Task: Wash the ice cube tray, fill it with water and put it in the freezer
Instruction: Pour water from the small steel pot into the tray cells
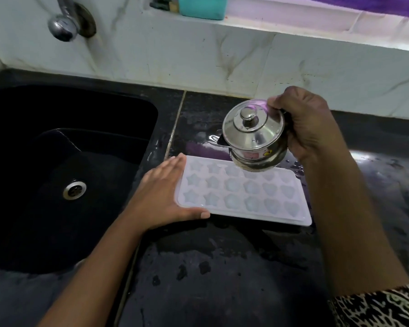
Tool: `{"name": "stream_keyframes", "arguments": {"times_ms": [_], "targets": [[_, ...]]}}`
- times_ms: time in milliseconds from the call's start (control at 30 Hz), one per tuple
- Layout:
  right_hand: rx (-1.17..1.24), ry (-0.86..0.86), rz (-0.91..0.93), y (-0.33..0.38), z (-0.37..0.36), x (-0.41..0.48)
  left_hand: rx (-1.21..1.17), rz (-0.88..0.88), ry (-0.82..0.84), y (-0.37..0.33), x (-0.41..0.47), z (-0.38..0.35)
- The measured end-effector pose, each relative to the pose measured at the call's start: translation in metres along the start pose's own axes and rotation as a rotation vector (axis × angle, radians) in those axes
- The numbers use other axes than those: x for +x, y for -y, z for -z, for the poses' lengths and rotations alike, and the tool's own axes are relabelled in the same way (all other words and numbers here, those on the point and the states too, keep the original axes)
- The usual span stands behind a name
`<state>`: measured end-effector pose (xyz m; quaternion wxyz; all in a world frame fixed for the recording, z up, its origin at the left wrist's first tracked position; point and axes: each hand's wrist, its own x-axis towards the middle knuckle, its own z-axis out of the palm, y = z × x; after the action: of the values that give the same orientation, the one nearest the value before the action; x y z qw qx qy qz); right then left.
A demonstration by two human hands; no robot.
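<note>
Head view showing the ice cube tray (253, 214) lying flat on the wet dark surface (222, 267), just right of the sink (128, 109), long side running left to right. Bracing the tray's left end with the left hand (161, 197): grip released, fingers lying straight along the short edge, thumb resting against the near rim. Holding a small steel lidded pot (255, 135) in the right hand (309, 128): grip clenching round the pot's far side, pot tilting well over above the tray's far right cavities, lid facing the camera. Judging the step as filling, with freezing not yet begun; not being able to tell whether water is already standing in the cavities or leaving the pot. Risking the following from here: lid slipping off the steeply tilting pot and dropping onto the tray, with only a fingertip at its edge appearing to restrain it; water rushing out at once, overshooting the shallow star and heart cavities and flooding the rim; tray sliding on the wet surface toward the sink under a careless push; overfilled tray spilling while being carried to the freezer.
</note>
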<state>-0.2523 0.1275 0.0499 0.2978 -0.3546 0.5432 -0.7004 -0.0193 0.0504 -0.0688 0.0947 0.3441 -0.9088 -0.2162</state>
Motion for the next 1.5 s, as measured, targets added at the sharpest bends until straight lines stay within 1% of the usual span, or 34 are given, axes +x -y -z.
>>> {"name": "stream_keyframes", "arguments": {"times_ms": [300, 500, 833, 1500], "targets": [[-0.119, 0.010, 0.041, 0.001, -0.026, -0.001, -0.030, -0.001, -0.009, 0.000, 0.000, -0.001], [-0.226, 0.031, 0.059, -0.001, -0.030, -0.002, -0.024, -0.001, -0.006, 0.001, 0.000, -0.001], [-0.191, 0.037, 0.060, -0.001, -0.028, -0.002, -0.016, 0.006, 0.006, -0.001, 0.000, 0.001], [-0.229, 0.021, 0.081, -0.002, -0.026, -0.001, -0.006, 0.011, 0.004, -0.002, 0.000, 0.000]]}}
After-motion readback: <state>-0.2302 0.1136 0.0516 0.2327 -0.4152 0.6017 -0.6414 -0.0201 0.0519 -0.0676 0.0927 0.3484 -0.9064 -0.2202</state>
